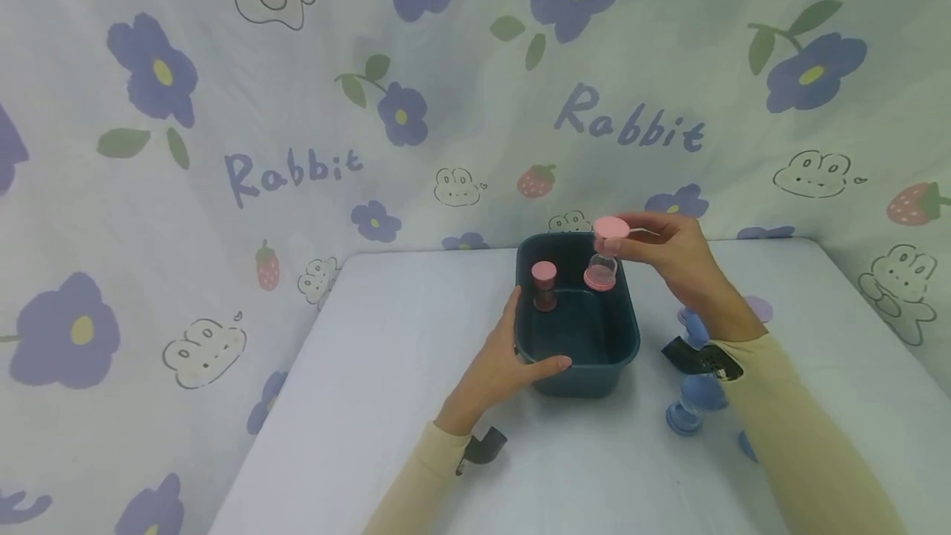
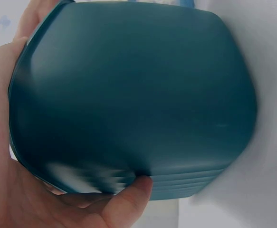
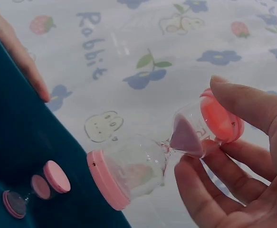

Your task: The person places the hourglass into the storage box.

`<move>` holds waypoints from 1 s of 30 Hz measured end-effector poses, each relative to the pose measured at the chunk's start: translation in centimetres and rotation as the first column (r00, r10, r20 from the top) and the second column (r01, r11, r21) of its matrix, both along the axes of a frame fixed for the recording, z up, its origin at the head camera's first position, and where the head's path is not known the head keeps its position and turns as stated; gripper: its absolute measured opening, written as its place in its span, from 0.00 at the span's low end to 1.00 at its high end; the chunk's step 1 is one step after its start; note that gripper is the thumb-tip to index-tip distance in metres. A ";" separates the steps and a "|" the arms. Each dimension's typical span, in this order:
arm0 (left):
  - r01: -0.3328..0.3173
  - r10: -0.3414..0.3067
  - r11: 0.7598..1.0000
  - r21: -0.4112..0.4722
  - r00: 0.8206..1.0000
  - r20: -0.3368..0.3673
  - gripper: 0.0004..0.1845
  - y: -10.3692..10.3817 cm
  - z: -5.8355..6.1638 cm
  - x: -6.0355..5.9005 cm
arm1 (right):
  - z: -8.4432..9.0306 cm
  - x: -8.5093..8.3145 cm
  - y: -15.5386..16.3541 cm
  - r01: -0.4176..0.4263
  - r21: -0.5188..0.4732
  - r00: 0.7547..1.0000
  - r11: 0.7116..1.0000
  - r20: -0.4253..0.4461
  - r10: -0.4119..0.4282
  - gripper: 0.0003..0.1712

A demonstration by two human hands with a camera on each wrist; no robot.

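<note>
Pink hourglass (image 1: 605, 254) — over teal bin (image 1: 587, 370)

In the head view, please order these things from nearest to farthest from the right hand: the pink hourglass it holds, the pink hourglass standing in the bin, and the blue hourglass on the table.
1. The held pink hourglass, pinched in the right hand, above the bin.
2. The standing pink hourglass, inside the bin, to the left.
3. The blue hourglass, on the table, near the forearm.
</note>
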State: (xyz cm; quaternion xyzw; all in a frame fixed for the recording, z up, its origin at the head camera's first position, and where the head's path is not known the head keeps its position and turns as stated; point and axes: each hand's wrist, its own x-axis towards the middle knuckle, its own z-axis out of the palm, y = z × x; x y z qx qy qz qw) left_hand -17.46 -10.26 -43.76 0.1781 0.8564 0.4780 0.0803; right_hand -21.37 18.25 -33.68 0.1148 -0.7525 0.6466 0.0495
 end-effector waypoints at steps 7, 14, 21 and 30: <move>0.004 -0.004 1.000 0.008 1.000 -0.008 0.68 0.0 0.0 0.0 | -0.4 -1.0 -1.1 -0.055 0.006 0.997 0.998 0.046 0.054 0.26; 0.014 -0.013 1.000 0.021 1.000 -0.020 0.67 0.0 -0.1 -0.1 | -0.9 -2.0 -1.9 -0.068 0.064 0.995 0.996 0.080 0.063 0.29; 0.010 -0.009 1.000 0.004 1.000 -0.014 0.67 0.0 0.0 0.0 | -1.2 -3.0 -2.8 -0.093 0.136 0.990 0.986 0.114 0.078 0.30; 0.017 -0.017 1.000 0.013 1.000 -0.007 0.66 0.0 -0.2 -0.1 | -1.6 -3.9 -3.9 -0.123 0.184 0.984 0.975 0.149 0.096 0.31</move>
